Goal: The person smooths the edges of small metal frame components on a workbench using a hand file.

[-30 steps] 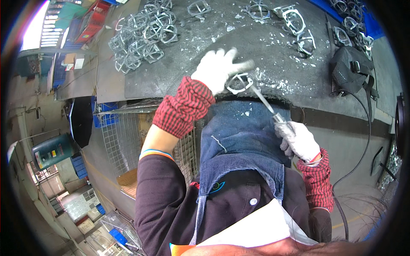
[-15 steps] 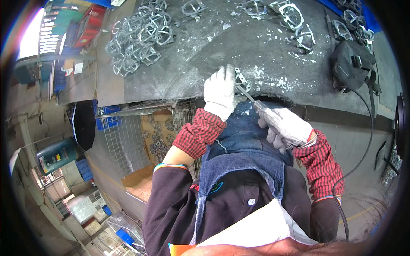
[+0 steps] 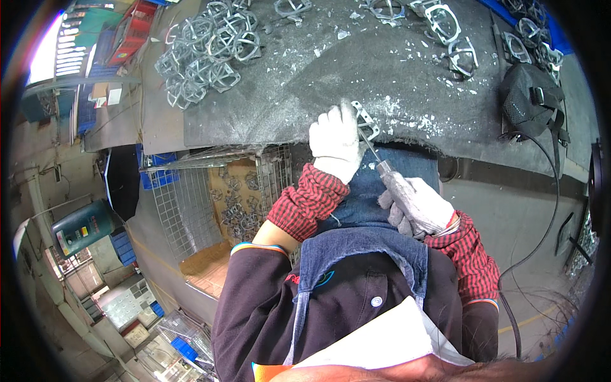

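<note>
My left hand [image 3: 336,141], in a white glove, is closed around a small silver metal frame [image 3: 368,122] at the near edge of the work surface. Its fingers cover part of the frame. My right hand [image 3: 420,205], in a grey-white glove, grips the handle of a slim metal hand tool [image 3: 384,168]. The tool's shaft points up and left, and its tip meets the frame beside my left fingers. Whether the tool is a file or a scraper cannot be made out. Pale flakes [image 3: 389,109] lie around the frame.
A heap of similar metal frames [image 3: 213,48] lies at the far left, with several single ones [image 3: 442,24] at the far right. A black pouch with a cable [image 3: 531,99] sits on the right. Below the edge at left stands a wire basket [image 3: 184,213] holding more frames.
Both hands have shifted slightly, the left one rightward and down with the frame. The tool is angled more steeply, its tip still at the frame. The view has also shifted a little.
</note>
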Demonstrator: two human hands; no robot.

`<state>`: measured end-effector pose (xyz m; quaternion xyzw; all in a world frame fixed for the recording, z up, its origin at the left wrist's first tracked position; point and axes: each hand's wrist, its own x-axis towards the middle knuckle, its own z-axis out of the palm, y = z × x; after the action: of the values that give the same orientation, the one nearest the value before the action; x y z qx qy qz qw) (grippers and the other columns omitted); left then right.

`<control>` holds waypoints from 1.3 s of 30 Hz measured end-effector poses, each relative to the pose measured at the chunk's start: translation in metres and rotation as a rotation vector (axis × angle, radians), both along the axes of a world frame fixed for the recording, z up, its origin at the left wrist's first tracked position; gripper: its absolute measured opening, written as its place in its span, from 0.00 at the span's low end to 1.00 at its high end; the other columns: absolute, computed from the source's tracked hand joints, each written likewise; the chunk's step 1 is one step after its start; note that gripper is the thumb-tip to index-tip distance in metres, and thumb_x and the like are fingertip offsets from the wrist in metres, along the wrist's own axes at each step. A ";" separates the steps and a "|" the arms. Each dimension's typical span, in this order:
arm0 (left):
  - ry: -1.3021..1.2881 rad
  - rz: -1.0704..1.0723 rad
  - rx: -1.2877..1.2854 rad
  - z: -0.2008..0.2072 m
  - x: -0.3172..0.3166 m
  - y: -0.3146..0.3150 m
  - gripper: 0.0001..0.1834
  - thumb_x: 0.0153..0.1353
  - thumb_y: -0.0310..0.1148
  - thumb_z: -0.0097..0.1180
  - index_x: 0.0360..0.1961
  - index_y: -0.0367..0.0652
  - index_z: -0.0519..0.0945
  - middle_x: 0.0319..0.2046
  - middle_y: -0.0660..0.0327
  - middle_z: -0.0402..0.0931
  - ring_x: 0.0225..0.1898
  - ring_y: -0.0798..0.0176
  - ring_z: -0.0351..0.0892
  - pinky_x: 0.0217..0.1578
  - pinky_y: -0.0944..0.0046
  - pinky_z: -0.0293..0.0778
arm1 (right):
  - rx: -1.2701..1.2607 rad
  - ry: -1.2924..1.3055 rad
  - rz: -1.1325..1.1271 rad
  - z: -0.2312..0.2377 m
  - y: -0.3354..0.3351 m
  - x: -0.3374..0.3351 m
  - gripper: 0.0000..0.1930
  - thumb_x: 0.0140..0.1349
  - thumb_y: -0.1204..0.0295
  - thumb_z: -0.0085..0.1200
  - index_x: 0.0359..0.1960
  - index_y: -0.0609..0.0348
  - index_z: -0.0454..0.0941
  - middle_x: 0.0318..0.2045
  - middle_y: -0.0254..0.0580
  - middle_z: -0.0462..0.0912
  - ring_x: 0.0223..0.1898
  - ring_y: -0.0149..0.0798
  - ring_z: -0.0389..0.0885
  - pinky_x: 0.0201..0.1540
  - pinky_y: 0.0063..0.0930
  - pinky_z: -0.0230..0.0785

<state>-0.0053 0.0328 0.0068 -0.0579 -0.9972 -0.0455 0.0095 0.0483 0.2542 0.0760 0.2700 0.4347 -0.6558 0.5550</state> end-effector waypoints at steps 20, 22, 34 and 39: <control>0.069 -0.274 0.099 -0.009 -0.016 -0.026 0.46 0.46 0.45 0.80 0.67 0.45 0.74 0.56 0.50 0.78 0.55 0.43 0.79 0.53 0.44 0.75 | 1.059 1.366 0.950 -0.020 0.042 -0.038 0.33 0.70 0.37 0.56 0.37 0.61 0.82 0.27 0.57 0.87 0.31 0.61 0.89 0.36 0.52 0.81; 0.078 -0.283 0.075 -0.008 -0.017 -0.026 0.47 0.46 0.45 0.80 0.67 0.45 0.74 0.56 0.50 0.78 0.56 0.43 0.79 0.54 0.44 0.75 | 1.038 1.378 0.961 -0.019 0.044 -0.036 0.33 0.70 0.37 0.56 0.37 0.62 0.82 0.28 0.57 0.88 0.32 0.61 0.89 0.37 0.52 0.81; 0.005 -0.181 0.066 0.005 -0.009 -0.014 0.45 0.44 0.42 0.80 0.65 0.47 0.75 0.56 0.51 0.79 0.54 0.44 0.79 0.52 0.44 0.74 | 0.992 1.191 0.739 -0.038 0.006 0.008 0.33 0.73 0.38 0.54 0.36 0.62 0.81 0.29 0.60 0.87 0.35 0.63 0.88 0.40 0.55 0.81; 0.024 -0.101 0.106 0.003 -0.001 -0.009 0.47 0.42 0.41 0.81 0.66 0.48 0.74 0.56 0.50 0.78 0.54 0.43 0.79 0.51 0.44 0.74 | 1.089 1.168 0.669 -0.032 -0.002 0.017 0.32 0.72 0.38 0.54 0.38 0.62 0.80 0.27 0.60 0.86 0.34 0.62 0.89 0.38 0.54 0.81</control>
<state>-0.0065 0.0236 0.0097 -0.1079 -0.9891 -0.0979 0.0224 0.0649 0.2525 0.0435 -0.0242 0.9605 -0.1921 0.2001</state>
